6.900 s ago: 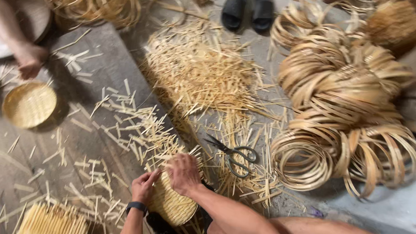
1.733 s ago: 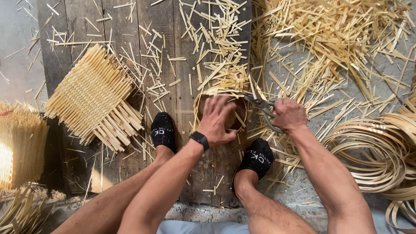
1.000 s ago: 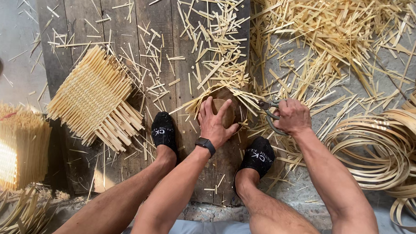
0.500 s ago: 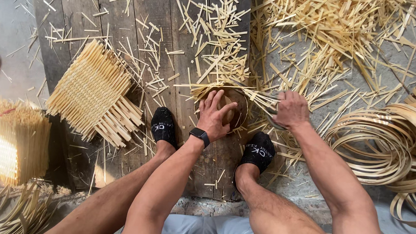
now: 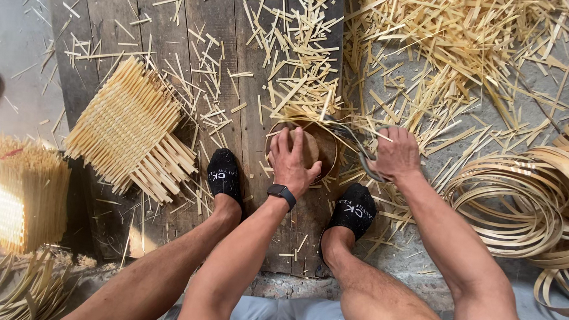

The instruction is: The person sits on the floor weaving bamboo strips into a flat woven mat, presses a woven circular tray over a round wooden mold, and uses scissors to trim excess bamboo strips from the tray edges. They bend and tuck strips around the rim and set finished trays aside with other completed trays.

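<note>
In the head view, the small round woven basket [image 5: 315, 156] lies flat near the wooden board's [image 5: 150, 29] right edge, pale tan. The left hand [image 5: 292, 161] presses it with spread fingers. The right hand [image 5: 395, 154] grips dark scissors [image 5: 354, 145], blades pointing toward the basket.
</note>
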The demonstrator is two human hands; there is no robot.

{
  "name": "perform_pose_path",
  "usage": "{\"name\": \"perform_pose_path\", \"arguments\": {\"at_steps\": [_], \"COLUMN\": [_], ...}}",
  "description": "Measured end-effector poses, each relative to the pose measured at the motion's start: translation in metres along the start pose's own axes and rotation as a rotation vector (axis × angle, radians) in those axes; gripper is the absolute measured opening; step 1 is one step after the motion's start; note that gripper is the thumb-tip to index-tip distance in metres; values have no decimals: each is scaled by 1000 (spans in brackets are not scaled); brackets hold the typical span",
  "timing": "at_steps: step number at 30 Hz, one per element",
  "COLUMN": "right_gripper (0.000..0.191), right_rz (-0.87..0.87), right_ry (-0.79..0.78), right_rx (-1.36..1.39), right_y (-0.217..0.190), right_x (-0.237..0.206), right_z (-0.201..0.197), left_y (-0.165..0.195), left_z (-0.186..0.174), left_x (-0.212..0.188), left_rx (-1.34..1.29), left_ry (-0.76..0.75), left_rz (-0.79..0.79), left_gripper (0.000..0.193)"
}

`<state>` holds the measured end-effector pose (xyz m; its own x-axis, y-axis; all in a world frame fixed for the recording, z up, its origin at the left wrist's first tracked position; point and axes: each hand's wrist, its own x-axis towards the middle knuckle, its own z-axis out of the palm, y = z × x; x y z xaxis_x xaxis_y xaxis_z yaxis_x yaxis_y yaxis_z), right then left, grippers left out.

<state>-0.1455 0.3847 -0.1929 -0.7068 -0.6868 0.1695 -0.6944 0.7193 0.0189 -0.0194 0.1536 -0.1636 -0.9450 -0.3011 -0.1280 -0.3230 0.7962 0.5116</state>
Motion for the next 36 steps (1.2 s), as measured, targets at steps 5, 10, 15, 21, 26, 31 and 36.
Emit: {"name": "perform_pose_path", "arguments": {"at_steps": [5,10,15,21,26,31,36], "right_gripper": [25,20,26,48,36,51,30], "right_rz": [20,6,16,10,118,-14,66], "right_ry": [-174,-250,-229,-50,-622,-156,-294], "right_rx": [-47,-49,-52,20,118,67,45], "right_y": [-8,14,3,-10,10,4,-10], "right_x": [9,-5,0,13,-9,-4,11], "right_z": [5,10,-1,-3,8,2,-3], "left_y": [-13,-21,-22,-25,-14,-11,-18], "left_z": [-5,-13,-12,-18,-14,-10,-18], "left_x": [4,9,11,14,5,0,7], "left_rx": [10,-1,48,81,4,-114,-97], "left_ry": [-75,-119,-152,-238,-145,-120,-222], "left_rz": [154,279,286,311,124,35,189], "left_gripper": [101,98,99,97,112,111,107]}}
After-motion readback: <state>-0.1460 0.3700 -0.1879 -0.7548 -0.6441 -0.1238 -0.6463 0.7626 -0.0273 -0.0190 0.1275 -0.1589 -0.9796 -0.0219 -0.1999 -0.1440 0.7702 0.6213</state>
